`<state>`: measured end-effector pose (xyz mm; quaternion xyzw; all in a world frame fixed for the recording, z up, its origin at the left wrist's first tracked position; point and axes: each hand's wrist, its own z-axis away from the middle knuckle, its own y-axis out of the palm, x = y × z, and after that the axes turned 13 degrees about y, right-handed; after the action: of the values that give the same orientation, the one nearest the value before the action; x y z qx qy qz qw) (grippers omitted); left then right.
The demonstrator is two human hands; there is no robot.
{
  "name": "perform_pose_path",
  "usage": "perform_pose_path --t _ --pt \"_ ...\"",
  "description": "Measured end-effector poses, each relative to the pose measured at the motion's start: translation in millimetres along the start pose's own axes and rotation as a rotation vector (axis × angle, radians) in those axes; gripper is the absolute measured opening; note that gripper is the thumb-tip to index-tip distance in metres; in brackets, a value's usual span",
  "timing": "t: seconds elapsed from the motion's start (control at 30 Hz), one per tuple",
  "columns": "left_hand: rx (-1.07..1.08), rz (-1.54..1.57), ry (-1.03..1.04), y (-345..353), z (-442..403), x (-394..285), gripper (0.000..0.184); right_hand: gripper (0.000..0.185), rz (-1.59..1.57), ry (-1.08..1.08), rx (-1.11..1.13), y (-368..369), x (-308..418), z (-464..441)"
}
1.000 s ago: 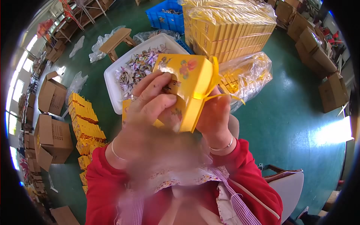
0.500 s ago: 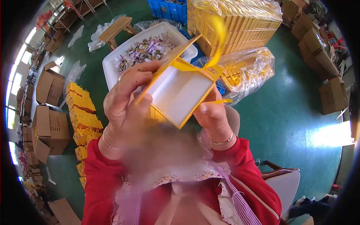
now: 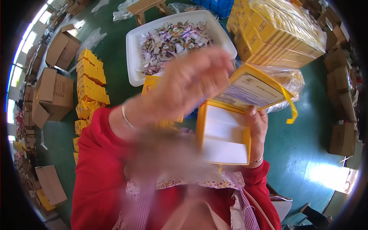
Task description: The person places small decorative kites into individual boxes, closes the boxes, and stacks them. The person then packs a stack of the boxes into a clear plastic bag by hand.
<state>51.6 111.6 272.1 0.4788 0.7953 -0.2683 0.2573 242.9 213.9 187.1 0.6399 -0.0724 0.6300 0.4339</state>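
My right hand (image 3: 259, 125) grips a yellow cardboard box (image 3: 200, 128) at its right side, thumb near the hinge of the lid. The lid (image 3: 251, 88) stands raised, with a printed panel inside and a yellow ribbon (image 3: 293, 111) hanging from its right edge. White lining shows inside the box, and I see no contents. My left hand (image 3: 188, 78) is in the air left of the lid, blurred by motion. Its fingers look stretched out and hold nothing that I can see. Another yellow box (image 3: 151, 81) is partly hidden behind that hand.
A white tub (image 3: 134, 74) full of small purple-and-white pieces stands ahead. Plastic-wrapped yellow boxes (image 3: 276, 34) are stacked at right front. Rows of yellow boxes (image 3: 90, 82) and open cartons (image 3: 55, 97) line the left floor. A wooden stool (image 3: 147, 4) stands beyond the tub.
The box has moved right and down and its lid has swung wider, showing the printed panel. My left hand has let go of it and risen. My view has shifted.
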Motion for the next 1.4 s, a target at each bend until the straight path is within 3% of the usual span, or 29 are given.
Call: perform_pose_path --t 0.03,0.1,0.13,0.17,0.23,0.3,0.4,0.5,0.63,0.8,0.9,1.0,1.1,1.13,1.23,1.33,1.4 --pt "-0.114 0.026 -0.018 -11 -3 19 0.03 0.036 -0.011 0.016 -0.056 -16 -7 -9" --pt "-0.262 -0.245 -0.154 -69 -9 59 0.031 0.038 -0.035 0.043 -0.169 -45 -20 -28" --pt "-0.245 -0.446 -0.22 -107 1 89 0.031 0.04 -0.07 -0.024 -0.288 -22 -14 -28" --pt "-0.224 -0.646 -0.288 -135 17 119 0.031 0.044 -0.116 0.027 -0.304 -48 -27 -35" --pt "-0.131 -0.775 -0.589 -156 45 151 0.026 0.048 -0.325 0.124 -0.248 -51 -27 -50" --pt "0.121 -0.878 -0.6 -160 76 182 0.023 0.049 -0.335 0.153 -0.28 -77 -45 -62" --pt "0.314 -0.825 -0.671 -149 93 211 0.02 0.049 -0.284 0.239 -0.362 -90 -71 -70" --pt "0.434 -0.96 -0.382 -139 96 244 0.017 0.05 -0.232 0.297 -0.385 -107 -87 -84" --pt "0.605 -1.007 -0.197 -128 86 274 0.02 0.053 -0.23 0.317 -0.374 -109 -91 -94" --pt "0.822 -1.111 -0.336 -108 69 282 0.042 0.056 -0.243 0.332 -0.41 -100 -92 -97" --pt "0.838 -1.088 -0.292 -110 76 297 0.036 0.056 -0.243 0.352 -0.403 -98 -92 -99" --pt "0.741 -1.017 -0.26 -114 80 307 0.026 0.054 -0.267 0.369 -0.37 -96 -90 -98" --pt "0.5 -0.973 -0.424 -124 67 280 0.022 0.051 -0.275 0.361 -0.344 -95 -88 -99" --pt "0.275 -1.004 -0.244 -132 71 280 0.017 0.05 -0.275 0.349 -0.335 -100 -92 -100" --pt "-0.147 -0.595 -0.609 -154 51 238 0.017 0.049 -0.276 0.304 -0.326 -115 -103 -103" --pt "-0.346 -0.088 -0.586 -155 31 166 0.018 0.048 -0.28 0.221 -0.276 -97 -90 -100" --pt "-0.344 -0.005 -0.497 -138 21 121 0.018 0.048 -0.348 0.204 -0.181 -73 -71 -93"
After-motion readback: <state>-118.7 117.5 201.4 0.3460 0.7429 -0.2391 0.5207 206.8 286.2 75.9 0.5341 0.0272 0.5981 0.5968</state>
